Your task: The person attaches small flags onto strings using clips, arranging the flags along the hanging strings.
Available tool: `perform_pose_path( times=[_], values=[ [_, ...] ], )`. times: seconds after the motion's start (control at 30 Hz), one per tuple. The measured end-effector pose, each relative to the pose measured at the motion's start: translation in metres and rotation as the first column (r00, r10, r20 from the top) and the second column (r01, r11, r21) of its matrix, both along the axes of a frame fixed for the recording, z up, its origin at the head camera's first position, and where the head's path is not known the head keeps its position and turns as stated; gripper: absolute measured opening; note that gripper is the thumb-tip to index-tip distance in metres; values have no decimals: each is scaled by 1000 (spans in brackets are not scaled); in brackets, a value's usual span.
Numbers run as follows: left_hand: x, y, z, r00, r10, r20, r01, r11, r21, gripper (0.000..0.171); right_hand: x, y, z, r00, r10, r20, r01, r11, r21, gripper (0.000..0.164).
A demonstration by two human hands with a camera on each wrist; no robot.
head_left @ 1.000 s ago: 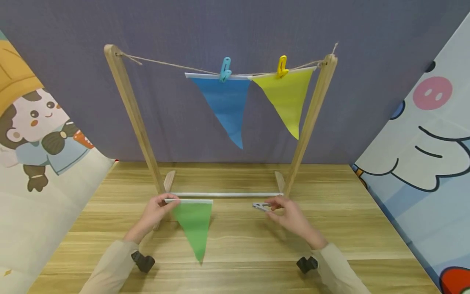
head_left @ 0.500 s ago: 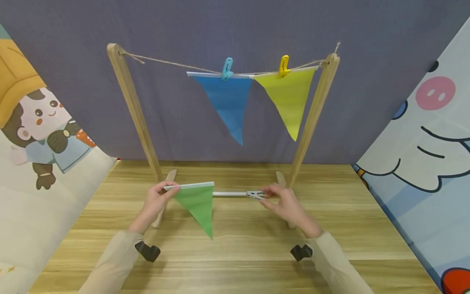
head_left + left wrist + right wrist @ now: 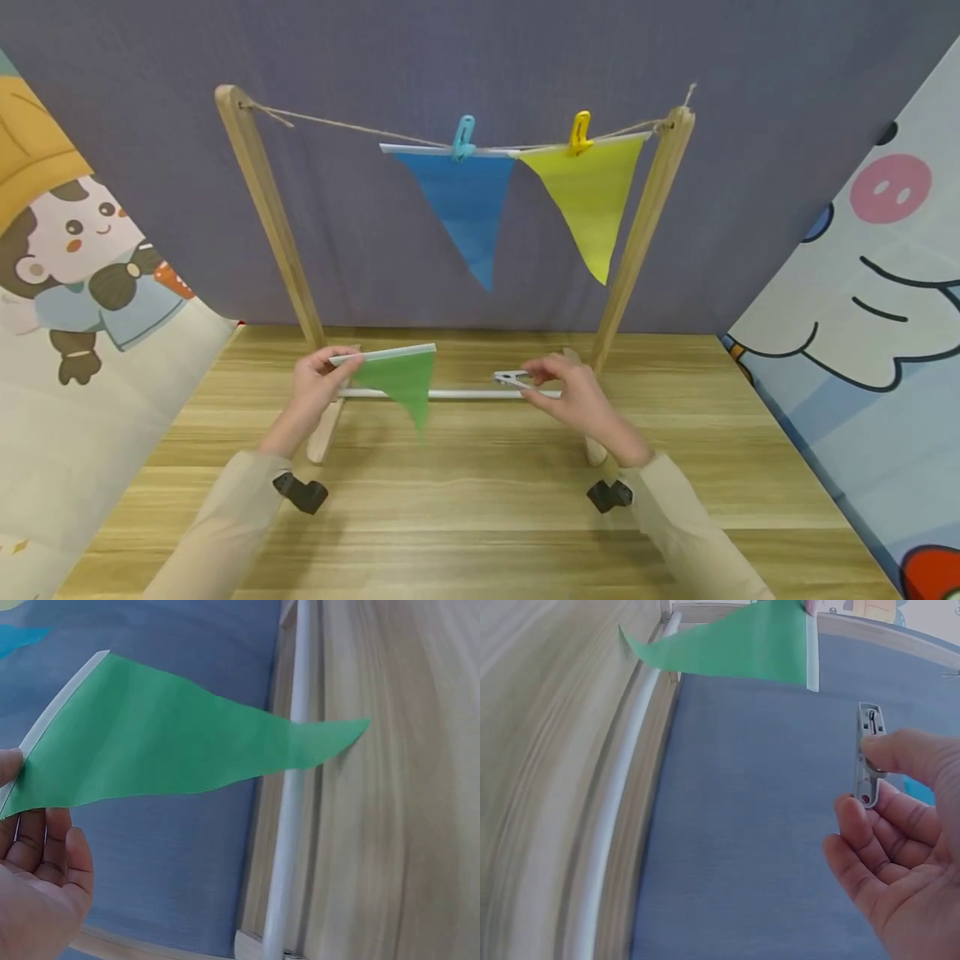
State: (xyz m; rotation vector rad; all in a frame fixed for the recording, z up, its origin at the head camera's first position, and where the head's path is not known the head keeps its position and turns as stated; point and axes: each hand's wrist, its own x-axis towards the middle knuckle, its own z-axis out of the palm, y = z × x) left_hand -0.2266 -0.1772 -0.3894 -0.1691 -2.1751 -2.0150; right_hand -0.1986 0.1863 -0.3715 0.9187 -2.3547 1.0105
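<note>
My left hand (image 3: 311, 387) pinches a green triangular pennant (image 3: 405, 377) by the left end of its white top strip. The pennant hangs point down, overlapping the white rod in the head view; the left wrist view shows its full green face (image 3: 150, 735). To its right, my right hand (image 3: 573, 396) pinches a grey clothespin (image 3: 512, 379) by its handles, jaw end toward the pennant. In the right wrist view the clothespin (image 3: 868, 720) sits between thumb and fingers, apart from the pennant. A blue pennant (image 3: 468, 200) and a yellow-green pennant (image 3: 592, 196) hang above on a string.
A twine line (image 3: 352, 127) sags between two wooden posts, the left post (image 3: 266, 200) and the right post (image 3: 648, 217). A blue clothespin (image 3: 463, 139) and a yellow clothespin (image 3: 580, 133) grip it. A white rod (image 3: 465, 394) joins the stand's feet on the wooden table (image 3: 465, 517).
Both hands have risen off the tabletop level and moved forward, carrying the green pennant and the grey clothespin. The clothespin has come a little nearer the pennant. The hanging pennants stay in place.
</note>
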Motion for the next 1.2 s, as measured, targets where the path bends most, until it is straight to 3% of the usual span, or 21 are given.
perform_pose_path(
  times=[0.3, 0.67, 0.87, 0.97, 1.2],
  values=[
    [-3, 2, 13, 992, 49, -119, -46, 999, 25, 3, -3, -6, 12, 1000, -14, -1, 14, 999, 44, 28],
    [-4, 8, 35, 981, 127, -144, -111, 987, 113, 3, -10, -10, 22, 1000, -9, -21, 9, 1000, 13, 27],
    [-5, 12, 46, 973, 186, -137, -155, 964, 215, 18, -14, -15, 35, 998, 10, -66, -10, 1000, -6, 26],
    [-5, 14, 51, 973, 189, -134, -156, 961, 228, 27, -15, -18, 43, 997, 13, -82, -14, 1000, -3, 26],
    [-7, 19, 59, 971, 188, -146, -151, 961, 233, 26, -20, -25, 62, 992, 28, -126, -27, 1000, 9, 25]
  ],
)
